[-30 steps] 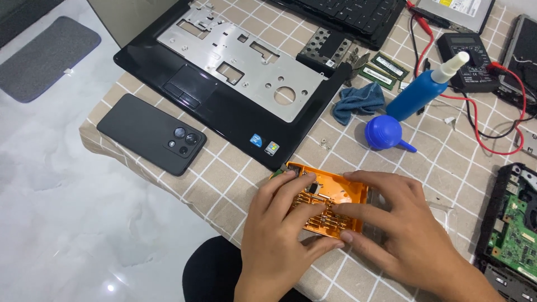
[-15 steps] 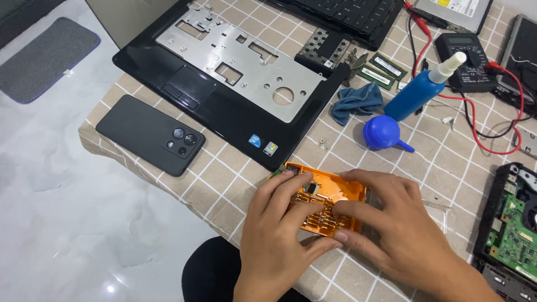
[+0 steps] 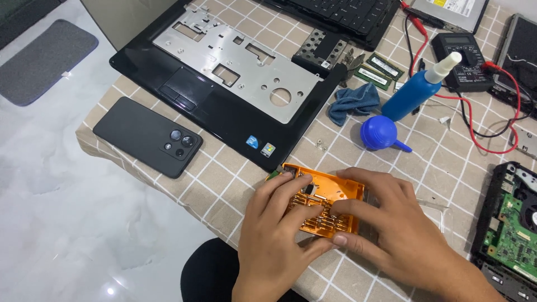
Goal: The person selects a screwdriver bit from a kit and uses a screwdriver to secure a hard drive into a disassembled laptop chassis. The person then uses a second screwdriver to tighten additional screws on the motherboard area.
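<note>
An orange plastic bit case (image 3: 327, 197) lies flat on the checked tablecloth (image 3: 224, 184) near the table's front edge. My left hand (image 3: 279, 223) rests on its left half, fingers spread over the rows of bits, thumb under the near edge. From the right, my right hand (image 3: 386, 221) covers the case's right side, its fingers lying across the top and front edge. Both hands grip the case between them. What the fingertips touch inside is hidden.
A black phone (image 3: 148, 136) lies face down at the left. Behind it sits a laptop palmrest shell (image 3: 235, 72). A blue air blower (image 3: 380, 134), blue cloth (image 3: 352, 102), blue bottle (image 3: 419, 89), multimeter (image 3: 464, 53) with red leads and a circuit board (image 3: 512, 223) lie right.
Both hands stay on the orange case; the left fingers have shifted slightly over the bits. The case has hardly moved.
</note>
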